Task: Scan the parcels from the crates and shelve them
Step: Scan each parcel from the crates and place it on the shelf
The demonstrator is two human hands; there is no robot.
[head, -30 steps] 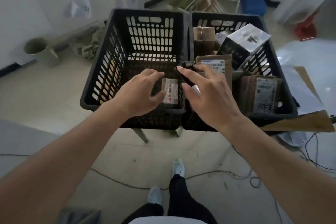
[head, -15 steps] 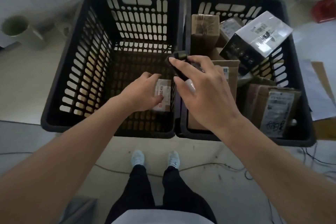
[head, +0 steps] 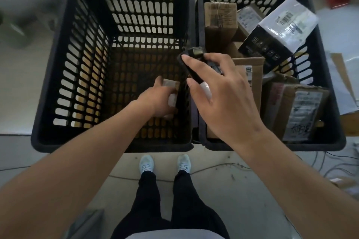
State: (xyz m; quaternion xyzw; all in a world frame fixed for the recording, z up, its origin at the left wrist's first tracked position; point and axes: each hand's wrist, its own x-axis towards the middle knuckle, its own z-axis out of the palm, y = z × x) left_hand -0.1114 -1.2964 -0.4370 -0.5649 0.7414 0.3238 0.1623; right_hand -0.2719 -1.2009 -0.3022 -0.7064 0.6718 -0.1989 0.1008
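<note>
Two black slotted crates stand side by side. Deep inside the left crate (head: pixel 58 75), near its right wall, my left hand (head: pixel 157 101) holds a small white-labelled parcel (head: pixel 172 94), mostly hidden by the fingers. My right hand (head: pixel 217 95) grips a black handheld scanner (head: pixel 194 58) above the wall between the crates, its head pointing away from me. The right crate (head: pixel 330 137) holds several parcels: a tall brown box (head: pixel 220 23), a black-and-white box (head: pixel 279 29) tilted on top, a brown carton (head: pixel 252 79) and a labelled brown packet (head: pixel 299 110).
My feet in pale shoes (head: pixel 165 163) stand on the floor just below the crates. Cables (head: pixel 223 167) trail across the floor in front and to the right. A flat cardboard sheet with paper (head: pixel 343 91) lies to the right of the right crate.
My left hand has gone deeper into the left crate with the small parcel. The view has tilted down and closer over the crates; my right hand still holds the scanner.
</note>
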